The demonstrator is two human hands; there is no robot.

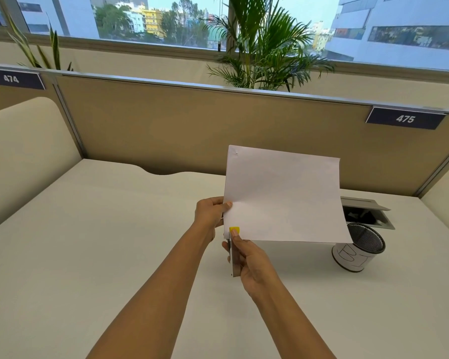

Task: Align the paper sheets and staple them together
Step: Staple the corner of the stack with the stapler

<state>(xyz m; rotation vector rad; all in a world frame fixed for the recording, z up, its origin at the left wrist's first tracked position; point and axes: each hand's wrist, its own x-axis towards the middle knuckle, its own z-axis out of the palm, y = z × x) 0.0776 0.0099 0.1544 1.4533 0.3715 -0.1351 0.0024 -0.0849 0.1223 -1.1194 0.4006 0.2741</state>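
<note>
paper sheets (283,198) light, floppy, held above counter (114,242) | our left hand (209,213) grip pinches their left edge | our right hand (246,260) grip closed around stapler (235,251) at near-left corner

The paper sheets (283,195) are held above the desk (101,229), left of the mesh cup (358,251) (which stands before the cable box (368,212)).

We see smooth matt white paper sheets (283,198), a stapler (235,255) of dull grey metal with a glossy yellow plastic tip, a black wire-mesh metal cup (358,251), and a smooth matt bench (101,242).
</note>
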